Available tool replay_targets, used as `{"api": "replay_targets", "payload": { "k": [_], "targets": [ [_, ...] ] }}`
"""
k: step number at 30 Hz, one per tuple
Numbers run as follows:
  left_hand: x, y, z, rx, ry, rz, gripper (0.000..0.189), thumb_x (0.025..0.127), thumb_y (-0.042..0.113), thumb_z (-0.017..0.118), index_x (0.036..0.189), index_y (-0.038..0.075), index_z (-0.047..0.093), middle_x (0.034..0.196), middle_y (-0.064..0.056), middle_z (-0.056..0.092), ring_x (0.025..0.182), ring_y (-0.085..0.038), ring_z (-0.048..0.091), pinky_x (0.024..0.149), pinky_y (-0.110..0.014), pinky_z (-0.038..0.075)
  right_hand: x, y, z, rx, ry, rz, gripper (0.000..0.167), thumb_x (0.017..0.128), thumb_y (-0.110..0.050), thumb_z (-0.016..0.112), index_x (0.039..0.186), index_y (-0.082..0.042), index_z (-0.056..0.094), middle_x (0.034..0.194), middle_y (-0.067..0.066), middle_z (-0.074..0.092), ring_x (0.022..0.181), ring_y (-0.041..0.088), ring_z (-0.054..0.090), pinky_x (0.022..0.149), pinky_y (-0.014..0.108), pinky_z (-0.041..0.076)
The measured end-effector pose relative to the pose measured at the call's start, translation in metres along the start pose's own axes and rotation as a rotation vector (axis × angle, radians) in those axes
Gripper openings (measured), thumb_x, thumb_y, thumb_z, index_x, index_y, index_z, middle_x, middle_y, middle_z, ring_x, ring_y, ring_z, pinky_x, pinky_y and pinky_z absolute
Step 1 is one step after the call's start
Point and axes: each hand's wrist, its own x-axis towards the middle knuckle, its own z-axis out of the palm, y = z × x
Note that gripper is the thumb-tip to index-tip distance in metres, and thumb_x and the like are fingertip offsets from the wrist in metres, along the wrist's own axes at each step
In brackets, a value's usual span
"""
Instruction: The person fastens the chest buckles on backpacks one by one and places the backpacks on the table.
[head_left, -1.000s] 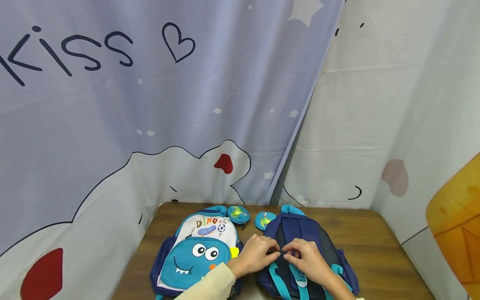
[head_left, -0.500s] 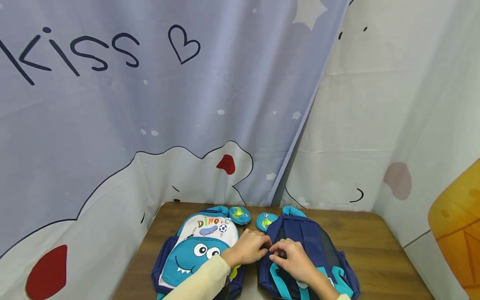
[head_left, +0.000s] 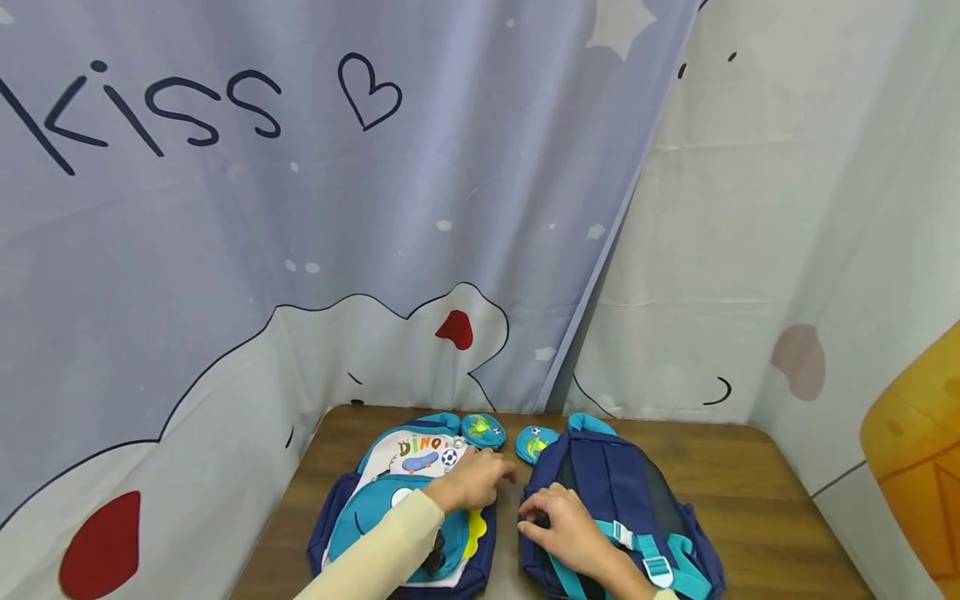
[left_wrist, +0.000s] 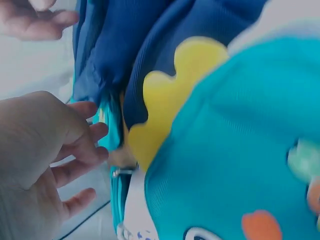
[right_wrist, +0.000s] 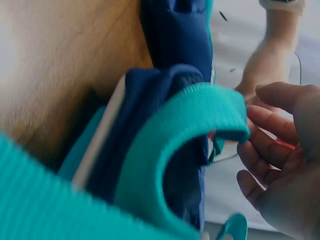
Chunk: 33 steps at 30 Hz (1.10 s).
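A backpack (head_left: 375, 500) with a dinosaur face and "DINO" lettering lies on its back on the table's left side. My left hand (head_left: 477, 480) hovers over its upper right side, fingers loosely bent and nothing visible in them; in the left wrist view they hang apart from the yellow spikes (left_wrist: 159, 102). Beside it, a navy backpack (head_left: 618, 475) lies with its straps up. At that bag's left edge is my right hand (head_left: 566, 529), fingers relaxed. Close to the fingertips in the right wrist view curves a teal strap (right_wrist: 150, 145); whether they touch it is unclear.
Two small round pouches (head_left: 482, 430) with a cartoon print sit near the tops of the bags. Both bags rest on a wooden table (head_left: 757, 508). Behind the table hangs a printed curtain (head_left: 420, 208).
My hands, close together over the navy backpack's left side a second ago, have parted. The left moved left over the dinosaur backpack; the right shifted slightly left and down, leaving the teal straps more visible.
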Motion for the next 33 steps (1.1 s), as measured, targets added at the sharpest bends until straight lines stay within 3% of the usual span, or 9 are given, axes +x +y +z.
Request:
{"api": "replay_targets", "payload": {
  "k": [9, 15, 19, 23, 26, 29, 31, 33],
  "targets": [
    [0.007, -0.025, -0.010, 0.082, -0.067, -0.019, 0.046, 0.083, -0.004, 0.079, 0.120, 0.025, 0.078, 0.119, 0.005, 0.074, 0.113, -0.020, 0.065, 0.098, -0.048, 0.053, 0.002, -0.015, 0.017, 0.028, -0.088, -0.011, 0.015, 0.096, -0.023, 0.078, 0.104, -0.011, 0.078, 0.094, -0.004, 0.070, 0.083, 0.013, 0.058, 0.072, 0.026, 0.048],
    [0.010, -0.035, -0.010, 0.122, -0.149, -0.053, 0.046, 0.079, 0.005, 0.085, 0.119, 0.025, 0.079, 0.114, 0.007, 0.076, 0.113, -0.020, 0.064, 0.102, -0.052, 0.052, 0.002, -0.021, 0.035, 0.101, -0.135, 0.000, 0.029, 0.098, -0.027, 0.076, 0.117, -0.005, 0.073, 0.101, 0.005, 0.069, 0.080, 0.009, 0.057, 0.064, 0.027, 0.048],
    [0.011, -0.036, -0.011, 0.111, -0.214, -0.095, 0.043, 0.080, 0.009, 0.084, 0.119, 0.026, 0.079, 0.110, 0.008, 0.075, 0.114, -0.019, 0.062, 0.106, -0.050, 0.050, 0.001, -0.030, 0.051, 0.227, -0.173, 0.118, 0.047, 0.098, -0.030, 0.076, 0.134, -0.001, 0.063, 0.115, 0.009, 0.063, 0.078, 0.005, 0.055, 0.065, 0.028, 0.050],
    [0.014, -0.035, -0.013, 0.138, -0.262, -0.108, 0.037, 0.083, 0.015, 0.081, 0.117, 0.028, 0.079, 0.105, 0.010, 0.074, 0.110, -0.017, 0.061, 0.104, -0.045, 0.051, 0.000, -0.034, 0.067, 0.373, -0.189, 0.301, 0.070, 0.097, -0.034, 0.077, 0.150, 0.002, 0.048, 0.130, 0.019, 0.055, 0.079, 0.014, 0.058, 0.068, 0.033, 0.052],
    [0.017, -0.034, -0.014, 0.169, -0.295, -0.124, 0.037, 0.083, 0.016, 0.083, 0.117, 0.029, 0.079, 0.107, 0.011, 0.073, 0.115, -0.017, 0.061, 0.104, -0.043, 0.051, 0.001, -0.032, 0.078, 0.438, -0.169, 0.395, 0.085, 0.095, -0.041, 0.079, 0.156, 0.004, 0.040, 0.141, 0.030, 0.050, 0.098, 0.032, 0.065, 0.083, 0.049, 0.056],
    [0.019, -0.033, -0.018, 0.229, -0.323, -0.151, 0.040, 0.081, 0.014, 0.086, 0.116, 0.030, 0.079, 0.110, 0.009, 0.074, 0.120, -0.018, 0.061, 0.106, -0.044, 0.050, 0.002, -0.030, 0.090, 0.481, -0.128, 0.450, 0.098, 0.091, -0.046, 0.080, 0.157, 0.008, 0.033, 0.149, 0.040, 0.044, 0.124, 0.051, 0.057, 0.102, 0.067, 0.047],
    [0.020, -0.032, -0.020, 0.282, -0.333, -0.165, 0.038, 0.079, 0.015, 0.088, 0.113, 0.030, 0.079, 0.111, 0.008, 0.075, 0.120, -0.018, 0.060, 0.107, -0.045, 0.050, 0.002, -0.029, 0.098, 0.512, -0.101, 0.478, 0.106, 0.088, -0.049, 0.081, 0.158, 0.010, 0.028, 0.153, 0.043, 0.040, 0.135, 0.057, 0.050, 0.109, 0.073, 0.040],
    [0.021, -0.031, -0.020, 0.334, -0.336, -0.171, 0.034, 0.078, 0.015, 0.088, 0.109, 0.028, 0.079, 0.111, 0.006, 0.075, 0.118, -0.017, 0.060, 0.105, -0.044, 0.051, 0.001, -0.028, 0.105, 0.547, -0.079, 0.498, 0.114, 0.086, -0.050, 0.082, 0.160, 0.011, 0.022, 0.153, 0.044, 0.038, 0.135, 0.058, 0.049, 0.109, 0.073, 0.039]
  ]
}}
